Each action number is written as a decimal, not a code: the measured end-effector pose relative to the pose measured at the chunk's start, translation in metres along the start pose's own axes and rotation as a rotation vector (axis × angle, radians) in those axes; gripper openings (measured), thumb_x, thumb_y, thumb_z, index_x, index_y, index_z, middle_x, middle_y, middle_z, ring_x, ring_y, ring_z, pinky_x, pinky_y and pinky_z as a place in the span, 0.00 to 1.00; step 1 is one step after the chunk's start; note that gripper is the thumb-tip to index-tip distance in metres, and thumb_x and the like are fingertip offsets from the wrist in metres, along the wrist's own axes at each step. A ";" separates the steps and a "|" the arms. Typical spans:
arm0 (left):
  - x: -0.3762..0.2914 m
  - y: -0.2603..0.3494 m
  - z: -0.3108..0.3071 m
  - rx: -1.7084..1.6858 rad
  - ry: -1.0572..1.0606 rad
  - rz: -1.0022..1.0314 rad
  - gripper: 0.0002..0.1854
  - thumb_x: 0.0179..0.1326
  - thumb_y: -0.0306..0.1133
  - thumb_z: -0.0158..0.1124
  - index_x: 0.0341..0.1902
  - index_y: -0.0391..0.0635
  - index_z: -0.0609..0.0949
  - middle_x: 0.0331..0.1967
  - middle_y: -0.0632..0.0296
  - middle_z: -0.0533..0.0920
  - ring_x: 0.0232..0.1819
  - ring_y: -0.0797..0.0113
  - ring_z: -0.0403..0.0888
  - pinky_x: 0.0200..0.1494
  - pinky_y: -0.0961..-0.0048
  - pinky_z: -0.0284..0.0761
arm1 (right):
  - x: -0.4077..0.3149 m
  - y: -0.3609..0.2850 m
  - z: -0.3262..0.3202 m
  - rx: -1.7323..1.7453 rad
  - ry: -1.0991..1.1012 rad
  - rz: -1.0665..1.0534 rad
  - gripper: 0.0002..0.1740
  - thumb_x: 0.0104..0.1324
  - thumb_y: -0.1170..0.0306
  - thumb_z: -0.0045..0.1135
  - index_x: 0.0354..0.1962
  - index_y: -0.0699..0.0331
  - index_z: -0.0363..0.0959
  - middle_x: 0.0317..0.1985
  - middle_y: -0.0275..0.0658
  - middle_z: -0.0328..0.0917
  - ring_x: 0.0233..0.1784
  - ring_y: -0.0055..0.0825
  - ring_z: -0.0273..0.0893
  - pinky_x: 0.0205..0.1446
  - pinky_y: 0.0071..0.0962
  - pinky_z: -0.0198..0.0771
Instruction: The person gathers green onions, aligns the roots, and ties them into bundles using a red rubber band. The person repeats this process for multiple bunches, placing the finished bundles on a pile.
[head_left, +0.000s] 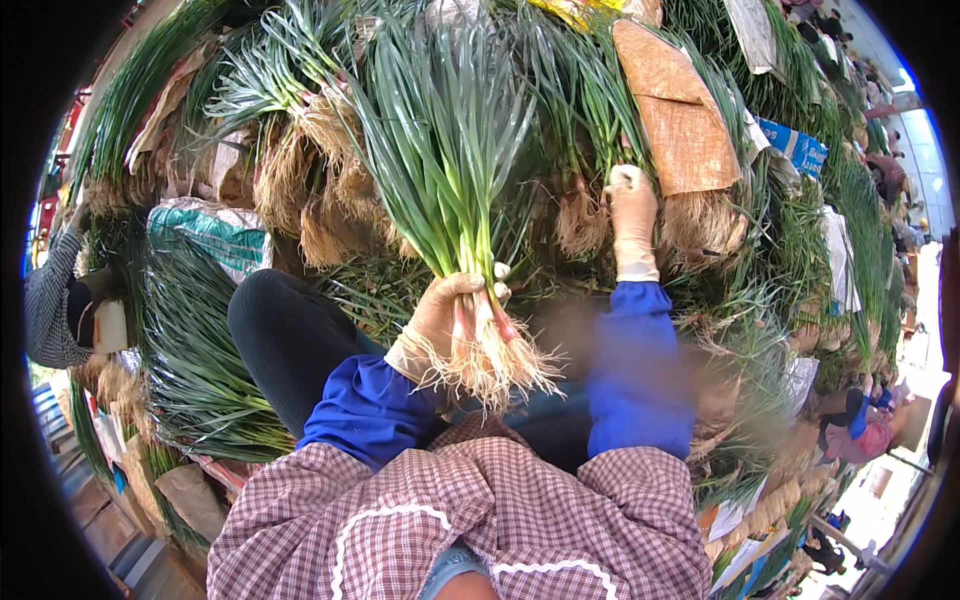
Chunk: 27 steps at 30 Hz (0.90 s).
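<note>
In the head view my left hand (444, 319), in a pale glove, is closed around a bunch of green onions (465, 187) just above their reddish bases. The long leaves fan upward and the pale stringy roots hang below my fist. My right hand (631, 206), gloved too, reaches forward to the pile of green onions (592, 105). Its fingers are curled at the lower stems there, beside a folded tan woven sack (682, 112); whether it grips any stems cannot be told. Root clusters (583, 217) hang to its left.
More rooted bunches (281, 176) lie ahead to the left. A heap of green onions (202, 352) and a green-and-white sack (214, 232) are left of my knee. Loose leaves (375, 296) litter the ground. Other people sit at the far left (52, 300) and right (862, 427).
</note>
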<state>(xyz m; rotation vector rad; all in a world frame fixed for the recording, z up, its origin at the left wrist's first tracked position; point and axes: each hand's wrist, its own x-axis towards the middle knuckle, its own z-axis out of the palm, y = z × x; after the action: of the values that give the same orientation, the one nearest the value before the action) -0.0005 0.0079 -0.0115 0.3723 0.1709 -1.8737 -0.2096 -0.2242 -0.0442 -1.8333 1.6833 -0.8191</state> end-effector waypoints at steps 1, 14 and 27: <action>-0.001 -0.001 0.001 0.017 0.021 0.000 0.25 0.53 0.29 0.61 0.56 0.39 0.72 0.41 0.54 0.80 0.42 0.56 0.80 0.35 0.53 0.84 | -0.002 0.001 0.008 -0.204 0.063 -0.082 0.22 0.63 0.52 0.56 0.43 0.62 0.76 0.39 0.44 0.82 0.37 0.43 0.80 0.42 0.40 0.74; 0.017 -0.006 0.001 0.117 0.172 -0.096 0.20 0.57 0.27 0.60 0.54 0.40 0.73 0.40 0.56 0.79 0.46 0.55 0.80 0.41 0.47 0.82 | -0.075 -0.053 -0.040 -0.449 0.147 -0.198 0.10 0.64 0.59 0.57 0.35 0.56 0.77 0.27 0.38 0.80 0.25 0.30 0.79 0.27 0.26 0.72; 0.011 -0.015 -0.014 0.167 -0.118 -0.004 0.26 0.55 0.36 0.60 0.55 0.31 0.73 0.35 0.45 0.83 0.32 0.55 0.83 0.42 0.60 0.82 | -0.154 -0.074 -0.042 0.494 -0.702 0.121 0.32 0.67 0.51 0.55 0.60 0.63 0.67 0.54 0.42 0.76 0.32 0.22 0.76 0.40 0.20 0.73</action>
<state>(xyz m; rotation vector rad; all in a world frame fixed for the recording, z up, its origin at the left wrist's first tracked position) -0.0155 0.0070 -0.0294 0.3733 -0.0651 -1.9136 -0.1969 -0.0622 0.0251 -1.4182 1.0167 -0.4074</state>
